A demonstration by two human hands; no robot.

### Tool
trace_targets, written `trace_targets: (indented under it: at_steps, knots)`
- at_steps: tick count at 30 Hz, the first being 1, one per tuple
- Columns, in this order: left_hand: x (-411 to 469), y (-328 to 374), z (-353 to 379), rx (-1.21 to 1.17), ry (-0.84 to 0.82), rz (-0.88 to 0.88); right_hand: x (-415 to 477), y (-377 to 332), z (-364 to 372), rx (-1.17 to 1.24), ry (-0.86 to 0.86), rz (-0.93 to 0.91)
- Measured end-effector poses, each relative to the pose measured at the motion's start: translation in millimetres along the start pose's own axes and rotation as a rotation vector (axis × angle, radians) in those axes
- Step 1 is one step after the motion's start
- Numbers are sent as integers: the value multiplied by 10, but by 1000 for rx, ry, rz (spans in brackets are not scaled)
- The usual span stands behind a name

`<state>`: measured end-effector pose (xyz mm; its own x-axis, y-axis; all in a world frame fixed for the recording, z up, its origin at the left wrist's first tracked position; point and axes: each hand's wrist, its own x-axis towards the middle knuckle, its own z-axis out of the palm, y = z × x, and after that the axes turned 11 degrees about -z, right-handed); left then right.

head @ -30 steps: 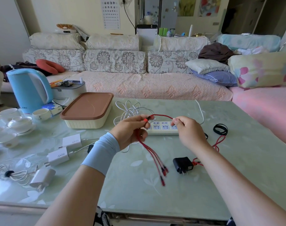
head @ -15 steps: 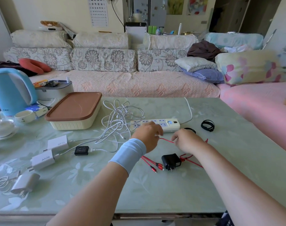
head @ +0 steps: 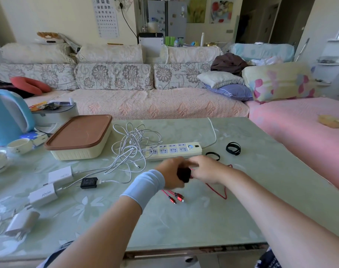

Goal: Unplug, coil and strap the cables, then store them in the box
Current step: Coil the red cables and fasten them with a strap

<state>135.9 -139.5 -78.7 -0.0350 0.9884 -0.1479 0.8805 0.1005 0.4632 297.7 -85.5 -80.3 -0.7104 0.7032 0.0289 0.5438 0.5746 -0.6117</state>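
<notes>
My left hand (head: 169,171) grips a black charger plug (head: 184,174) just above the green table, in front of the cream power strip (head: 174,151). My right hand (head: 206,169) meets it from the right and pinches the red cable where it enters the plug. The red cable (head: 217,192) trails in a loop on the table below my right wrist. Its several red connector ends (head: 176,197) lie beside my left wrist. The cream box (head: 77,153) with its brown lid on stands at the back left.
A white cable tangle (head: 133,147) lies between box and strip. Two black straps (head: 233,148) (head: 213,156) sit right of the strip. White chargers (head: 43,194) and a small black adapter (head: 89,183) lie at left, with a blue kettle (head: 8,115) and cups beyond.
Both hands came down from holding the red cable up over the strip. The cable ends now lie on the table, and my left hand has picked up the black plug.
</notes>
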Motion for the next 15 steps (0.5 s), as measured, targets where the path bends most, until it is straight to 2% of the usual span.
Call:
trace_targets:
  at_steps: [2, 5, 8, 9, 11, 14, 15]
  knots:
    - [-23, -99, -198, -175, 51, 21, 33, -65, 5, 99, -3, -4]
    - [-128, -191, -551, -446, 173, 73, 53, -177, -30, 124, 19, -33]
    - [-289, -225, -889, -984, 310, 6, 20, -362, -163, 128, 136, -24]
    - [-341, -246, -975, -1141, 343, -22, -7, -431, -206, 128, 121, -3]
    - [-430, -294, -1105, -1371, 391, -65, -101, -565, -282, 54, -56, 84]
    - [-567, -359, -1270, -1717, 421, -65, -263, -692, -313, -279, -426, 247]
    - [-612, -396, -1318, -1770, 451, -59, -297, -701, -302, -388, -490, 293]
